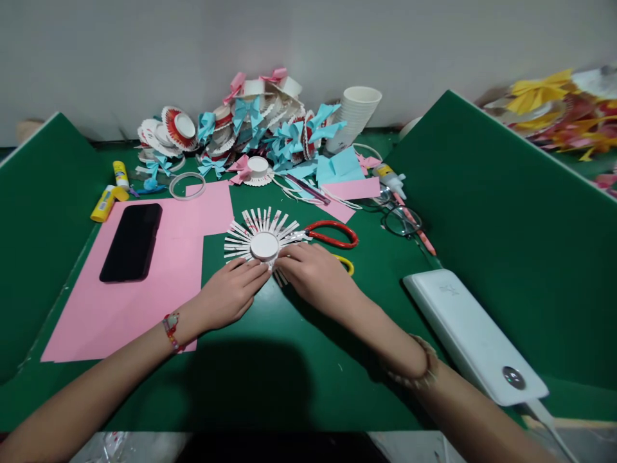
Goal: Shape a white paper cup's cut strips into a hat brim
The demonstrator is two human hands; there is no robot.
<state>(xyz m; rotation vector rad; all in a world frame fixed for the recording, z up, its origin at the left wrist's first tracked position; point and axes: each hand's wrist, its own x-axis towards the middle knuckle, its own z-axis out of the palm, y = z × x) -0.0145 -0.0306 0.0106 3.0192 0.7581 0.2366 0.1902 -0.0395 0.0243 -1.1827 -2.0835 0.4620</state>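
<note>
A paper cup, cut into thin strips that fan out flat around its round base, lies on the green table. At its lower left, my left hand has its fingers closed on the strips, with the fingertips near the base. My right hand pinches at the strips on the lower right, and the hand covers part of them. Scissors with red handles lie just beyond my right hand. Behind that hand a yellow handle shows only in part.
Pink paper sheets carry a black phone at left. Glue sticks and a tape ring sit behind. Finished paper hats with bows and stacked cups stand at the back. Glasses and a white power bank lie right.
</note>
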